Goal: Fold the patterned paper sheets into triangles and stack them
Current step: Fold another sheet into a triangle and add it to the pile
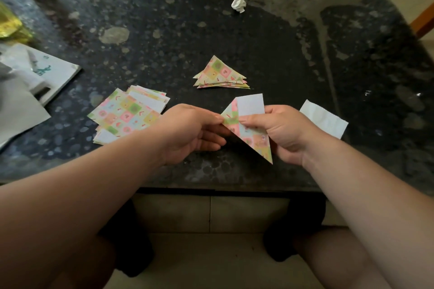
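Observation:
A patterned paper sheet (252, 136), folded into a triangle with a white strip sticking up at its top, is held above the dark table (234, 37) near its front edge. My left hand (195, 131) pinches its left corner. My right hand (281, 131) grips its right side, thumb across the fold. Behind it lies a stack of folded patterned triangles (220, 75). A pile of flat patterned sheets (126, 115) lies to the left of my left hand.
A white paper strip (325, 118) lies to the right of my right hand. A crumpled white paper ball (239, 4) sits farther back. White papers and a booklet (35, 75) cover the left edge, with yellow foil (11, 26) behind them.

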`<state>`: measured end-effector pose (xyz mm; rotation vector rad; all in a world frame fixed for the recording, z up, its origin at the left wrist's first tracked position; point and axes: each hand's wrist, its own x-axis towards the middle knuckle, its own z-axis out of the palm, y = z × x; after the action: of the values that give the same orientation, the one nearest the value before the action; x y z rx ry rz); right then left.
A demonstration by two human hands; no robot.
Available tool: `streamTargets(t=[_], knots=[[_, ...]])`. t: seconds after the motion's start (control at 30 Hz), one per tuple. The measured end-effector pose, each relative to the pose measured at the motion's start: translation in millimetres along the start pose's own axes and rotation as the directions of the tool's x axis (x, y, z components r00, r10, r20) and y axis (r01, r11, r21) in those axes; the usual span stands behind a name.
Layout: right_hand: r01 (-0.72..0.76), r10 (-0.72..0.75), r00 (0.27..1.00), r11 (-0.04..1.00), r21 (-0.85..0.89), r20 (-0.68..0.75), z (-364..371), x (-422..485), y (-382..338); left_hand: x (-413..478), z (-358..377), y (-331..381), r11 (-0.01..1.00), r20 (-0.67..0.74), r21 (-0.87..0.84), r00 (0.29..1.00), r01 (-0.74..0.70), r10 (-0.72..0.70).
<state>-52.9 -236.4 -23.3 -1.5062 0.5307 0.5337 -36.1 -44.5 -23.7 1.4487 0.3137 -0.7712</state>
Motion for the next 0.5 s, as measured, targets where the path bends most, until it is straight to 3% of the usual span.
streamTargets(t=[0.13, 0.23, 0.37, 0.5], knots=[[0.197, -0.206, 0.978, 0.965, -0.172, -0.03, -7.7, -4.7, -12.5, -6.4, -2.5, 3.4, 0.968, -0.008, 0.233, 0.995, -0.096, 0.101], [0.364, -0.37, 0.927, 0.84, -0.403, 0.067, -14.0, -12.4, -26.5, -12.1, -2.3, 7.4, 0.866, 0.074, 0.473, 0.987, -0.164, 0.146], [0.368, -0.336, 0.927, 0.725, -0.583, 0.168, -5.8, -18.0, -29.2, -12.2, 4.2, 6.6, 0.803, 0.102, 0.541, 0.967, -0.25, 0.232], [0.298, -0.276, 0.953, 0.76, -0.578, 0.127, 0.0, -13.2, -28.4, -9.6, 2.0, 4.8, 0.827, 0.082, 0.49, 0.959, -0.277, 0.272]])
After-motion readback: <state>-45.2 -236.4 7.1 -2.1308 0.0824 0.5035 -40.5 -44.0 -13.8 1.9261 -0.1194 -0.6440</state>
